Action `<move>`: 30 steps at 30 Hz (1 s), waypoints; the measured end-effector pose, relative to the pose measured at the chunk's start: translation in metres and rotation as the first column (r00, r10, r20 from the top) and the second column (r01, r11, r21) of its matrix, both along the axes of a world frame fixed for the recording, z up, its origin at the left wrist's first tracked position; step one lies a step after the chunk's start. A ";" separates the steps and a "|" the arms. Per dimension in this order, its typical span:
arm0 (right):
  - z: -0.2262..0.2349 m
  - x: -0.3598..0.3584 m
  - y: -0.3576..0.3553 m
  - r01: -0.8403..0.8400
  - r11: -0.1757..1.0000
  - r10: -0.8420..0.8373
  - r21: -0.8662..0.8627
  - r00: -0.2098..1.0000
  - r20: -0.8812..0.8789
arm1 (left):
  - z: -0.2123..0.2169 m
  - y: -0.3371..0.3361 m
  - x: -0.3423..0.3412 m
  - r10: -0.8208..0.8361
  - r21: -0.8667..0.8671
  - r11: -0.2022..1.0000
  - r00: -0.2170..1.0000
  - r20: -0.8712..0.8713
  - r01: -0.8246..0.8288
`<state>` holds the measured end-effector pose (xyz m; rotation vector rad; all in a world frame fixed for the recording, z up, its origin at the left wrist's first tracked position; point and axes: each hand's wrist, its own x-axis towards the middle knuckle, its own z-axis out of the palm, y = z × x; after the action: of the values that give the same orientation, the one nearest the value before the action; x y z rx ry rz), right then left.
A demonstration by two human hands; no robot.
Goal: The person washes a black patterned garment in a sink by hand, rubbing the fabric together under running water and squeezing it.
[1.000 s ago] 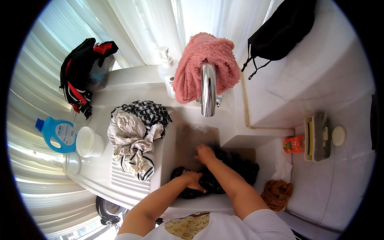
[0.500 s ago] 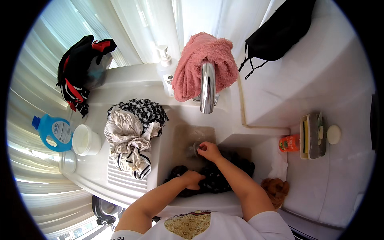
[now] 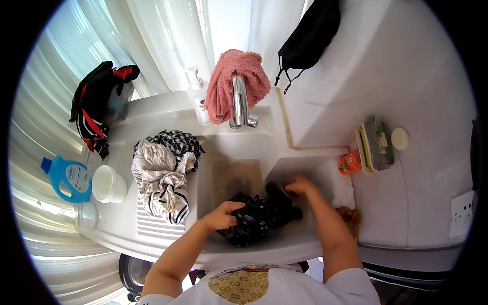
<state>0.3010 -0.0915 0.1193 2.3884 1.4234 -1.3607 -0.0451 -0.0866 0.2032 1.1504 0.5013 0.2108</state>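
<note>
Meanwhile, the left hand (image 3: 222,215) clenches a dark wet garment (image 3: 259,216) in the white sink (image 3: 229,147), while the right hand (image 3: 300,185) pinches its far edge beneath the tap (image 3: 240,100).

Bright white curtains (image 3: 168,35), tiled wall (image 3: 406,66)

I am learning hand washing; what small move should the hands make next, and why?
Probably draw the right hand back toward the left hand, bunching the dark garment. Both hands grip it low in the sink basin, spread apart.
</note>
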 end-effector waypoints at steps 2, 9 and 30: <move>-0.006 -0.001 -0.015 -0.176 0.984 0.168 0.010 0.957 0.236 | 0.010 -0.005 -0.002 0.117 -0.124 0.987 0.984 0.135 -0.100; -0.017 -0.040 -0.018 -0.391 0.894 0.446 -0.217 0.821 0.356 | 0.033 -0.005 -0.025 0.373 -0.372 0.892 0.882 0.290 -0.255; 0.147 -0.161 -0.007 0.533 0.779 -0.018 -0.329 -0.506 -0.863 | -0.002 -0.007 -0.002 0.675 -0.706 0.553 0.734 0.069 -0.443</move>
<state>0.1400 -0.0988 0.2666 0.8074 0.4503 -4.3695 -0.0469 -0.0939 0.2014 0.1969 0.5700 0.7372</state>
